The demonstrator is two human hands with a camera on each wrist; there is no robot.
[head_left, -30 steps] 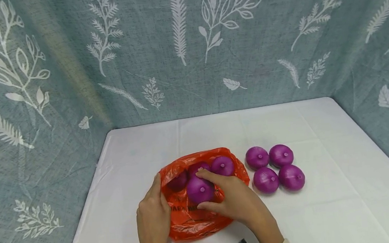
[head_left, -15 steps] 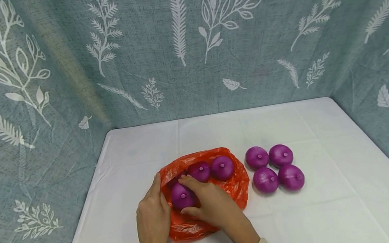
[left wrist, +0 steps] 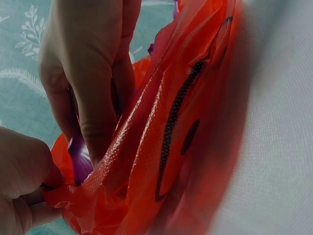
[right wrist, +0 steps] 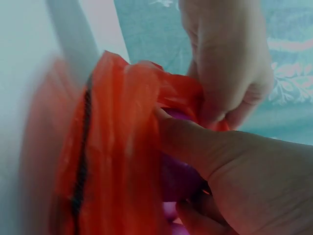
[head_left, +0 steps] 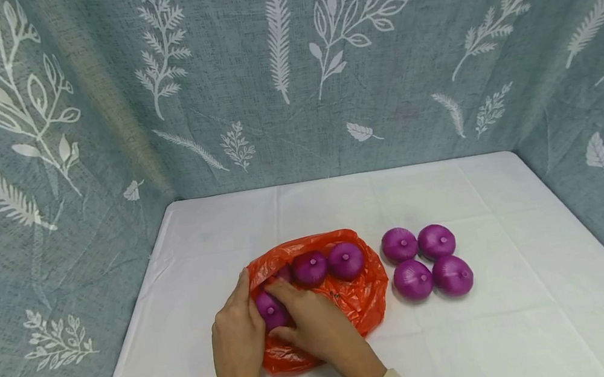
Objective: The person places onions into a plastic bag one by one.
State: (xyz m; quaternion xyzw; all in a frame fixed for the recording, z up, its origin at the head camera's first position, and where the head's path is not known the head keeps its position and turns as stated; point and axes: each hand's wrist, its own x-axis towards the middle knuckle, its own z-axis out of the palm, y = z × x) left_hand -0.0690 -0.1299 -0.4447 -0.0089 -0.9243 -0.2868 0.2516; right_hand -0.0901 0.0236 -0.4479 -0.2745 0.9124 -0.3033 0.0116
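An orange-red plastic bag (head_left: pixel 365 307) with dark print stands on the white table, its mouth facing up. My left hand (head_left: pixel 238 337) pinches the bag's left rim between thumb and fingers; the left wrist view shows the film (left wrist: pixel 93 210) bunched there. Inside the bag, my right hand (head_left: pixel 320 323) grips a purple onion (head_left: pixel 271 310) at the left wall, close to the left hand. Two more onions, one in the middle (head_left: pixel 310 268) and one at the right (head_left: pixel 346 261), sit at the back of the bag. Another onion (head_left: pixel 285 273) is mostly hidden behind the right fingers.
Several purple onions, among them a front one (head_left: pixel 413 280), stand in a tight square right of the bag. Blue-green leaf-patterned cloth (head_left: pixel 318 132) hangs behind and on both sides of the white-covered table (head_left: pixel 512 326).
My right hand has carried the onion leftward and down from the bag's middle to its left side. The left hand has kept its hold on the rim, and the onions outside have not moved.
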